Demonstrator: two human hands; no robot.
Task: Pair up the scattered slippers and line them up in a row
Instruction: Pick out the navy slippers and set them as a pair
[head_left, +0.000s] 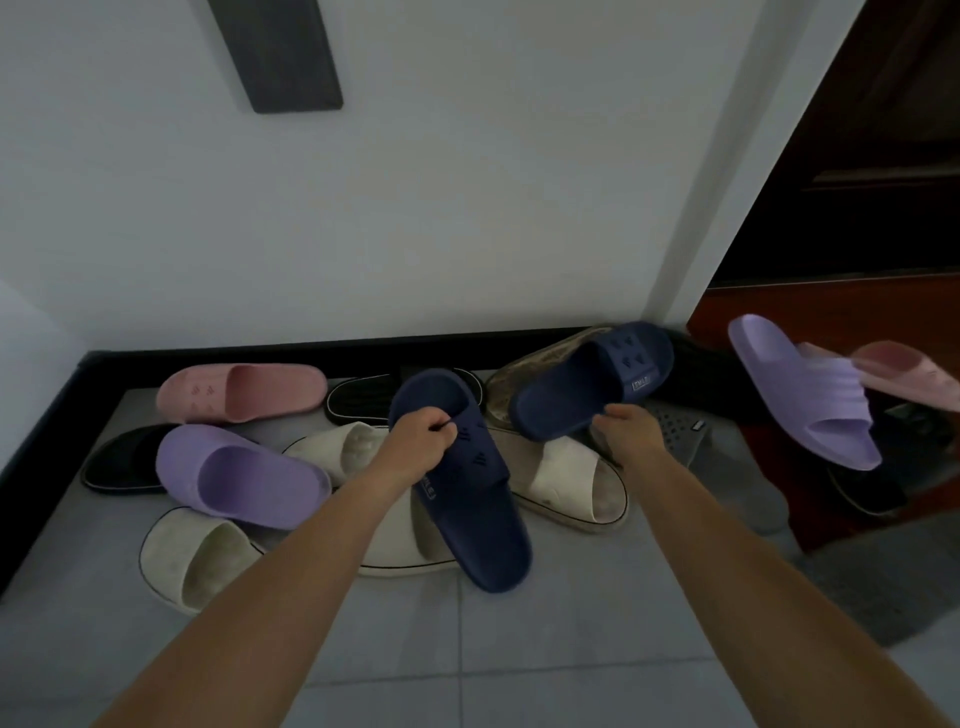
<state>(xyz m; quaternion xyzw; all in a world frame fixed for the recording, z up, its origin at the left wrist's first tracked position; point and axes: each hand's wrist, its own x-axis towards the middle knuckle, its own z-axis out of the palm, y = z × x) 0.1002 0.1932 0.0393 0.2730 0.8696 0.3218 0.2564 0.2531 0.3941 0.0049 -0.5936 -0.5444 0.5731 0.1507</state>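
Note:
Slippers lie in a heap on the grey tiled floor against the wall. My left hand (418, 441) grips the strap of a navy slipper (467, 499) that points toward me over the cream ones. My right hand (626, 431) holds the edge of the second navy slipper (592, 387), which is tilted up near the wall corner. Around them lie a pink slipper (239, 392), a purple slipper (239, 475), cream slippers (566, 480) (192, 558), and black slippers (117, 465) (363, 397).
A second purple slipper (800, 395) and a pink slipper (909, 376) lie at the right by the dark wooden doorway. A grey perforated slipper (675, 431) sits behind my right hand. A black skirting board (260, 353) runs along the wall. Bare tiles (519, 649) stretch toward me.

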